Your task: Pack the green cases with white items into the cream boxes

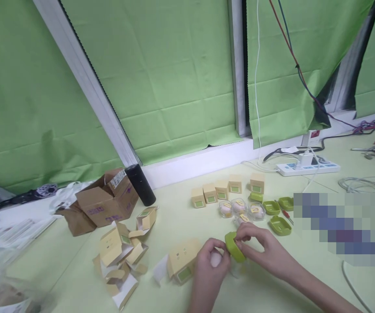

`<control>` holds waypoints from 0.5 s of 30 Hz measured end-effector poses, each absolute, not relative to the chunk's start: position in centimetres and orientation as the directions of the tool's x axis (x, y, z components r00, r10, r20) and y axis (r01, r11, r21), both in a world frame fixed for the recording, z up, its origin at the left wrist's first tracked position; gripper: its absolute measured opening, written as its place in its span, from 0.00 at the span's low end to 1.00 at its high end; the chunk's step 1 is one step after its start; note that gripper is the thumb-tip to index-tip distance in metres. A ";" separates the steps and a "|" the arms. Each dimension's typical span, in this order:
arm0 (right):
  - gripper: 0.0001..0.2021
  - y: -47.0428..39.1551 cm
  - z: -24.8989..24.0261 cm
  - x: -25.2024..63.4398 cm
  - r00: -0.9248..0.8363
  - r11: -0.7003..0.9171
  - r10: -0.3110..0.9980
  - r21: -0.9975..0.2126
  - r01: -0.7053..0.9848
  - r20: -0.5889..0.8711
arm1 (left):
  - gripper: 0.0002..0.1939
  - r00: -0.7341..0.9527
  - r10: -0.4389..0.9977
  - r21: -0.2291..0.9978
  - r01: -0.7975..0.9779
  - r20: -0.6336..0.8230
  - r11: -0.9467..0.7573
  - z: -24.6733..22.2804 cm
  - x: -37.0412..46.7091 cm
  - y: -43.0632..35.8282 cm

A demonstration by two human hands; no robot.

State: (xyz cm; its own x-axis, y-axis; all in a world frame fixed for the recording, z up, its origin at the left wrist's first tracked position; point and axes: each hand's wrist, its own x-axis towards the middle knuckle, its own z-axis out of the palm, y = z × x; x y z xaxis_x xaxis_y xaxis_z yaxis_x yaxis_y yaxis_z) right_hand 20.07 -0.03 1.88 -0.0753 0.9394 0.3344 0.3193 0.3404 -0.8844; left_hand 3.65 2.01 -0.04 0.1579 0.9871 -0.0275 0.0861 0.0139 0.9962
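Observation:
My left hand [211,265] is closed around a small pale round item [216,258], near the front of the table. Close to its right, my right hand [254,245] pinches a green plastic tray [234,247] that is tilted on its side. Under the hands lies a clear plastic piece [237,270], partly hidden. A larger yellow box [184,261] with an open flap lies left of my left hand. Behind my hands stand several clear containers [239,206] with pale round items inside. More green trays [280,225] lie to the right.
Small yellow boxes [210,193] stand in a row behind. Opened yellow cartons [114,248] are piled at left, near a brown cardboard box [109,200] and a black cylinder [141,184]. A power strip [307,168] and cables lie at the back right.

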 end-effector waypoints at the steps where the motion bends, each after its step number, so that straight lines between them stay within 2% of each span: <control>1: 0.09 -0.2 2.1 20.3 -0.095 0.358 0.933 -0.885 0.298 0.346 | 0.07 0.180 0.982 0.997 0.048 -0.062 0.054 0.1 3.7 1.9; 3: 0.29 -0.7 2.5 20.5 -0.186 0.386 0.920 -0.880 0.278 0.345 | 0.08 0.255 0.958 0.989 -0.034 -0.129 0.142 0.3 3.9 1.7; 4: 0.34 -0.9 2.7 20.6 -0.243 0.397 0.910 -0.876 0.273 0.336 | 0.08 0.289 0.948 0.984 -0.071 -0.136 0.163 0.4 4.0 1.6; 6: 0.32 -1.2 3.1 20.5 -0.335 0.405 0.890 -0.876 0.263 0.310 | 0.08 0.303 0.948 0.982 -0.128 -0.097 0.141 0.3 4.1 1.6; 9: 0.21 -1.6 3.4 20.0 -0.294 0.432 0.887 -0.863 0.261 0.355 | 0.10 0.321 0.944 0.981 -0.150 -0.071 0.124 0.1 4.1 1.6; 12: 0.20 -1.8 3.3 19.7 -0.269 0.489 0.865 -0.831 0.265 0.423 | 0.12 0.380 0.920 0.969 -0.173 -0.098 0.174 0.1 4.1 1.6; 15: 0.20 -1.5 2.9 19.8 -0.203 0.466 0.883 -0.846 0.258 0.424 | 0.10 0.407 0.907 0.908 -0.331 -0.107 0.256 0.7 3.9 1.4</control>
